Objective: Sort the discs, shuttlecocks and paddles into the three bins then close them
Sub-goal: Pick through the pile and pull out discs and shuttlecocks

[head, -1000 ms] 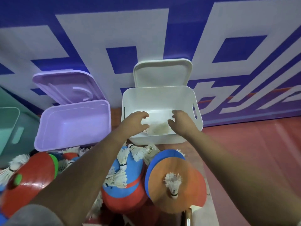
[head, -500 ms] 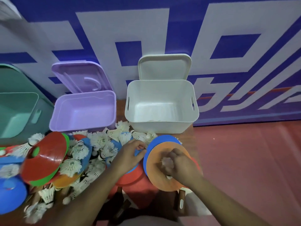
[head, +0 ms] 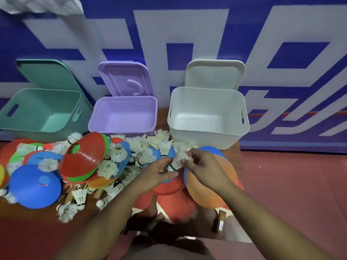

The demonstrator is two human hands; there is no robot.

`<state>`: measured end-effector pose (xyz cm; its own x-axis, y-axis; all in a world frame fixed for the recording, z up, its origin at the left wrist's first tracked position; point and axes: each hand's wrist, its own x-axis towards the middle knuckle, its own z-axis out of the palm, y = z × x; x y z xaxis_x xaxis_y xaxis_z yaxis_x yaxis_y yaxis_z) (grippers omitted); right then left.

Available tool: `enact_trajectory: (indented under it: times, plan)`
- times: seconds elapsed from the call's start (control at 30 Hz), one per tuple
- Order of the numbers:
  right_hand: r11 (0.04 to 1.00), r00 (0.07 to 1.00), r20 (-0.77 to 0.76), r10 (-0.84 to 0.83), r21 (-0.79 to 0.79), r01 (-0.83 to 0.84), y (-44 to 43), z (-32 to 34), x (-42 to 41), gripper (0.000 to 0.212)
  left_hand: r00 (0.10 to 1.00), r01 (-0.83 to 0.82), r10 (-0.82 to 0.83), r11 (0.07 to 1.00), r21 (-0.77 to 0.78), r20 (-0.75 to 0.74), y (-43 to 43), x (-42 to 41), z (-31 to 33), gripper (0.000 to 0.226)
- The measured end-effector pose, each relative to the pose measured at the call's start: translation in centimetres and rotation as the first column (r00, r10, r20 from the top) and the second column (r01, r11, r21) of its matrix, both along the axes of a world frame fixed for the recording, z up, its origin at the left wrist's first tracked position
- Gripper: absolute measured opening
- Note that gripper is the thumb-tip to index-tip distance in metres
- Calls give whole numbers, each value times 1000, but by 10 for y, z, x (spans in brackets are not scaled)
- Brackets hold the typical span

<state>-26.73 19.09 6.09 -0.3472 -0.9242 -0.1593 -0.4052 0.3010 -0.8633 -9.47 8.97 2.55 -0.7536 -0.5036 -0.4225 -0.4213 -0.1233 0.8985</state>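
Three open bins stand against the wall: a green bin (head: 37, 109), a purple bin (head: 124, 115) and a white bin (head: 208, 117), each with its lid raised behind it. In front lies a heap of white shuttlecocks (head: 116, 152), coloured discs (head: 82, 156) and paddles (head: 219, 220) with wooden handles. My left hand (head: 159, 173) and my right hand (head: 202, 166) meet over the heap's right side. Both pinch one shuttlecock (head: 176, 163), the left at its cork, the right at its feathers, above an orange disc (head: 216, 184).
A blue-and-white patterned wall (head: 187, 34) runs behind the bins. Red floor (head: 300, 184) lies to the right of the small table. A blue disc (head: 35, 186) and a red disc stacked on green sit at the left of the heap.
Both hands came back from inside the white bin to the heap. The right hand picked a shuttlecock off the orange disc and the left hand joined it. The view panned left, showing the green bin.
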Motion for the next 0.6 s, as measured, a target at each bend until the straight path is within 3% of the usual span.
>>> enact_trajectory:
  times: [0.13,0.23,0.33,0.43,0.57,0.6]
  plan:
    - [999,989,142,-35,-27,39,-32,-12,45,6,986,-151,160,977,-151,48,-24,46,3,30]
    - [999,991,126,-37,11,36,-58,-27,73,4,969,-233,244,958,-165,48,-45,87,1,30]
    - [995,995,-100,-19,98,29,-89,-50,96,25,929,-364,368,927,-94,30,-67,126,-5,41]
    - [970,975,-218,41,243,13,-116,-74,110,40,912,-404,408,910,-97,30,-84,154,-6,28]
    - [954,873,-486,-40,242,178,-138,-92,117,28,932,-343,354,931,-129,78,-105,173,-10,24]
    - [952,888,-455,-73,233,198,-139,-87,119,25,939,-321,334,937,-135,86,-111,176,-16,36]
